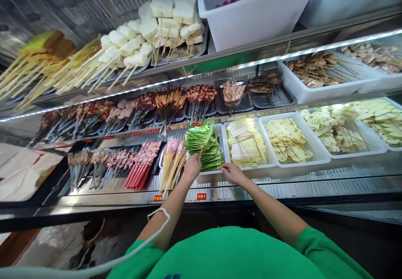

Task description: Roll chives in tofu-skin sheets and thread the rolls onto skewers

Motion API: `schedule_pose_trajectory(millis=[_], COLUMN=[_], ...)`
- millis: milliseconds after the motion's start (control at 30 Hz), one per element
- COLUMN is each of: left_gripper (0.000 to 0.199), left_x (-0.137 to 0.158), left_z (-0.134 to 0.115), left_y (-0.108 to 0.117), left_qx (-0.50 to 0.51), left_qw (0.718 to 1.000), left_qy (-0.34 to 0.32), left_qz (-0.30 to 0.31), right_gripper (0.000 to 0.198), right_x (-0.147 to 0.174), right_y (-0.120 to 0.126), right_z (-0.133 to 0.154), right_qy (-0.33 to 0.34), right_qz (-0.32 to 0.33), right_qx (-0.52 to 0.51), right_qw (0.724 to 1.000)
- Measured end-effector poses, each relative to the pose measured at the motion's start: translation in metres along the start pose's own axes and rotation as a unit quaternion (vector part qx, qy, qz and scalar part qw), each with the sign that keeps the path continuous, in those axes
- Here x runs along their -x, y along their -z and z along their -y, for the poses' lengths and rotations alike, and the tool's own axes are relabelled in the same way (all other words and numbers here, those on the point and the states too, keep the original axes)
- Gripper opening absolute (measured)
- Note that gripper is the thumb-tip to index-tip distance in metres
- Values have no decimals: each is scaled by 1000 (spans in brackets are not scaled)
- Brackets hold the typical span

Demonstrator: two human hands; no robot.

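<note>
My left hand (192, 166) is closed at the near end of a bunch of skewered green chives (197, 140), gripping it by its lower edge. That bunch lies over or just above more chives (211, 157) in a white tray. My right hand (231, 173) is at the tray's near right corner, fingers bent and pressed together; whether anything thin is between them is hidden. Left of the chives lie meat skewers with long wooden sticks (172, 164). To the right stands a white tray of skewered cabbage leaves (246, 143).
Farther right are trays of sliced potato skewers (287, 141) and cauliflower skewers (334, 128). Red-handled meat skewers (138, 174) lie left. A lit middle shelf edge (220, 70) overhangs, with white bread skewers (163, 19) and a deep white bin (251, 19) above. A white cable (163, 224) loops by my left forearm.
</note>
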State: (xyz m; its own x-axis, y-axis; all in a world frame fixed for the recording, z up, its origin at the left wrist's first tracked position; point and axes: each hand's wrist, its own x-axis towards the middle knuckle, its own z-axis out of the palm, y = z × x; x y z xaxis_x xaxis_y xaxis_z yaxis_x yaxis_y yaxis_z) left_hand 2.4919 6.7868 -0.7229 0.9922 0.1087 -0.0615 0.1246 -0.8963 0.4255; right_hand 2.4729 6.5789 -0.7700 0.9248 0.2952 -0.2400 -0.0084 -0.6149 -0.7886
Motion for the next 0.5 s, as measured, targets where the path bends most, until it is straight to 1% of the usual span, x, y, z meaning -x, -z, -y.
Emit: schedule_pose_trajectory(millis=[167,233,333,400,500], left_gripper=[25,25,25,25,25], left_x=[19,26,33,37,43], left_z=[26,35,45,48,49], left_y=[10,9,7,8,14], left_qx=[1,22,67,88,106], left_qw=[999,997,993,989,984], left_qy=[-25,-34,-37,-33,-29], left_qz=[-34,-61,-95,-113,-143], right_gripper=[18,19,20,21,22], right_x=[-8,-13,-20,-26,-43], right_y=[2,3,11,20,38], right_z=[-9,-7,3,12,24], right_qy=[-18,-27,-26,-12,14], right_qz=[20,42,89,97,62], right_qx=[-44,-64,-103,-64,71], right_qw=[999,997,990,993,995])
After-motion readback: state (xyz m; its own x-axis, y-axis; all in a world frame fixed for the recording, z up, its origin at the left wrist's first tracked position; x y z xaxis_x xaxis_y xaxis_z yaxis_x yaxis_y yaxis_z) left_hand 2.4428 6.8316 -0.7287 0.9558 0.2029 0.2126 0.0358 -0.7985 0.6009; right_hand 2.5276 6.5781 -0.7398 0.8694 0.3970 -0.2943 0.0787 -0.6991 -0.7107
